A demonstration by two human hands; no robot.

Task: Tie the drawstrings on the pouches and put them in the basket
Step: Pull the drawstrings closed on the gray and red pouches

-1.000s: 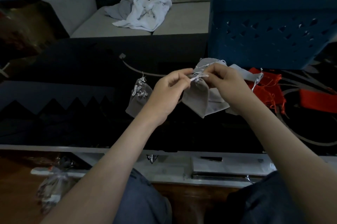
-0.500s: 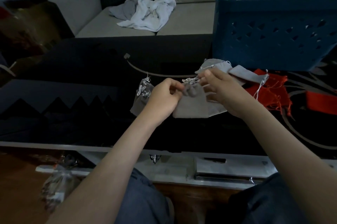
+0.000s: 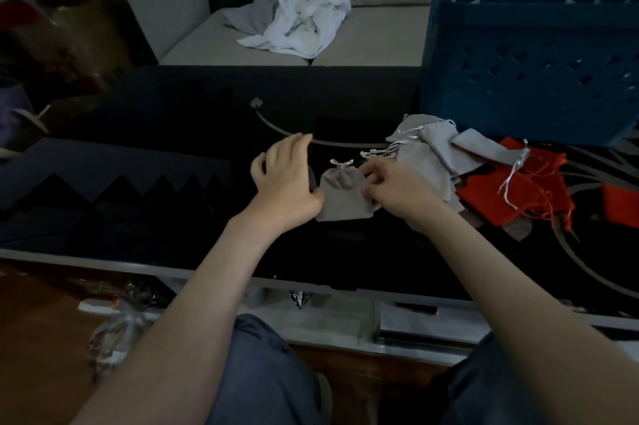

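**Risking a loose knot**

Grey pouch (image 3: pixel 345 198) lies centre frame on the tabletop (image 3: pixel 173 134). Right hand (image 3: pixel 397 191): grip pinched on its edge. Left hand (image 3: pixel 287 182): grip slack, nothing visibly held. A loose bow (image 3: pixel 342 163) may slip on the lift to the basket (image 3: pixel 532 54), upper right.

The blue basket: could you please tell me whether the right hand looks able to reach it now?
Probably yes: the blue basket stands beyond the right hand, open-topped, with only low pouches lying between them.
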